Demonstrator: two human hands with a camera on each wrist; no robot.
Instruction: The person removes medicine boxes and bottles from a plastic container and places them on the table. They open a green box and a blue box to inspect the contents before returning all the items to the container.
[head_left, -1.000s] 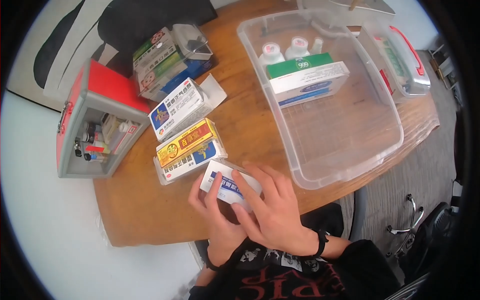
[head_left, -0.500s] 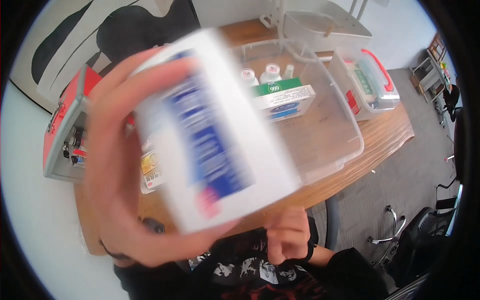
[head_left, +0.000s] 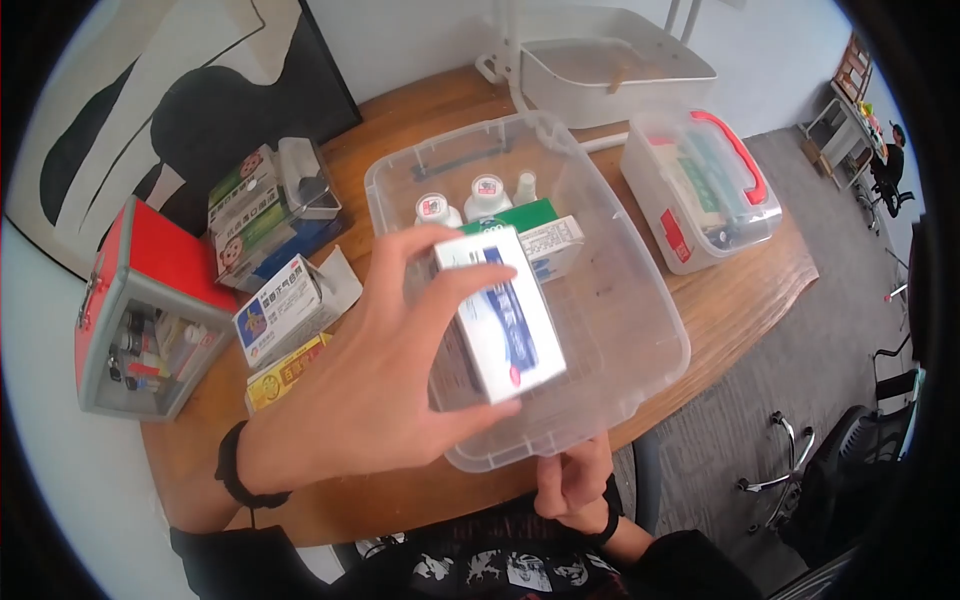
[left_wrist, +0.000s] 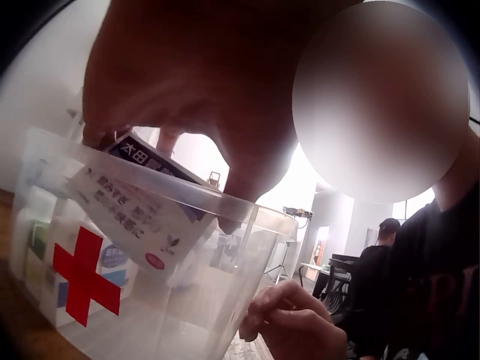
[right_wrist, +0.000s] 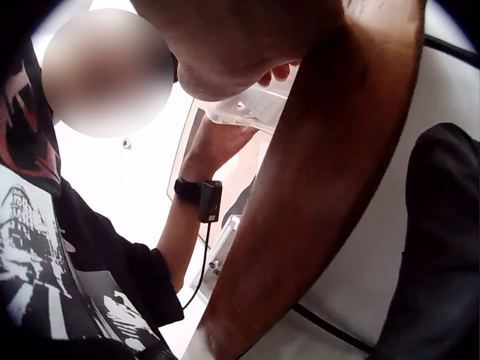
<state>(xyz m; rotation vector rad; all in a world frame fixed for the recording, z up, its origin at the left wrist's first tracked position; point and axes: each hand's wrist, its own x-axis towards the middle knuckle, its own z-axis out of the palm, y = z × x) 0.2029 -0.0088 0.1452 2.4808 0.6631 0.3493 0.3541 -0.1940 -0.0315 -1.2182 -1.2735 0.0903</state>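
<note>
My left hand (head_left: 385, 345) pinches a white box with a blue label (head_left: 508, 315) by its two ends, thumb on the near end. The box is tilted over the clear bin (head_left: 640, 400); in the left wrist view the box (left_wrist: 142, 217) shows through the wall with the red cross (left_wrist: 86, 277). By the bin's front edge, my right hand (head_left: 580, 485) hangs loosely curled and holds nothing; whether it touches the bin I cannot tell. Inside the bin, white bottles (head_left: 488, 200) stand behind a green-and-white box (head_left: 553, 240).
Medicine boxes (head_left: 285, 312) lie left of the bin, near a red-and-grey case (head_left: 180, 260) and stacked boxes (head_left: 250, 215). A lidded box with a red handle (head_left: 680, 190) stands at the right, a white basket (head_left: 620, 70) behind. A framed picture (head_left: 190, 100) leans at the back left.
The white box was in both hands at the table's front; my left hand has lifted it close to the camera, then moved it over the bin. My right hand has let go.
</note>
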